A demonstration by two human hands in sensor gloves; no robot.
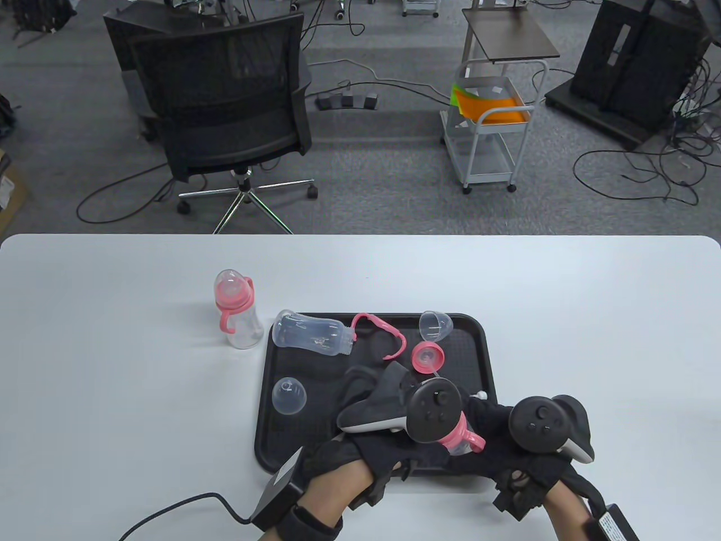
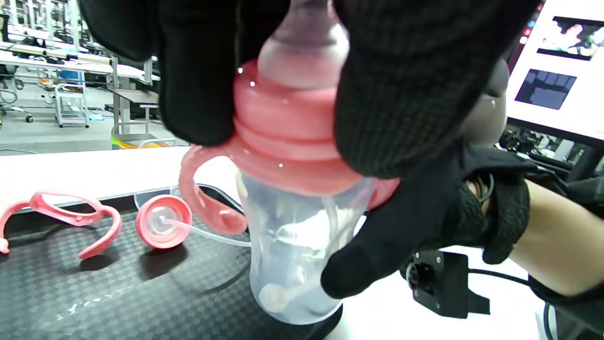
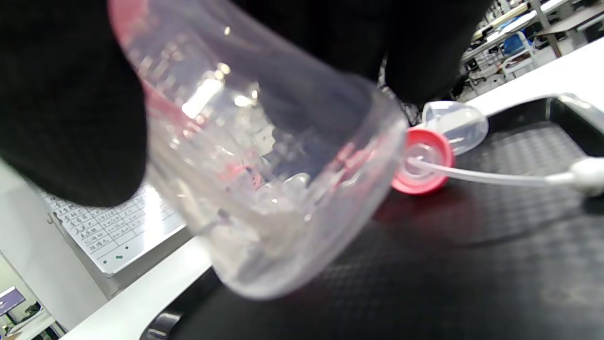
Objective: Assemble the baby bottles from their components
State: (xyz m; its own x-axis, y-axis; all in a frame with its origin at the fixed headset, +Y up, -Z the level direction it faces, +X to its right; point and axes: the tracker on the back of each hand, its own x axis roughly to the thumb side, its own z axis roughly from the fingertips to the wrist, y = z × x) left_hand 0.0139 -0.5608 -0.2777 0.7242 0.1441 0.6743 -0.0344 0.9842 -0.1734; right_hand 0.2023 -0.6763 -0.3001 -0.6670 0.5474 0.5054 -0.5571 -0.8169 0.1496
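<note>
Bottle [image 2: 292, 245] held upright over near right part of tray [image 1: 293, 451], base at or just above the mat; contact not resolvable. Pink collar [image 2: 283, 141] with handles and teat [image 2: 306, 42] seated on neck. Left hand [image 1: 388, 445] fingers [image 2: 198, 85] curled round collar from above; right hand [image 1: 535, 451] wrapped round clear body, thumb low on wall. Judged step: tightening collar.

Handling, judged: empty thin plastic, light, smooth, slippery under glove; wall likely flexes if squeezed. Best hold: ribbed collar for torque, body low for counter-grip. Teat soft, avoid.

Elsewhere on tray: second bottle body [image 1: 312, 333] lying down, loose handle ring [image 1: 380, 332], cap with straw [image 1: 428, 357], two domes [image 1: 289, 395]. Finished bottle [image 1: 236, 310] standing on worktop [image 1: 112, 366], left of tray.
</note>
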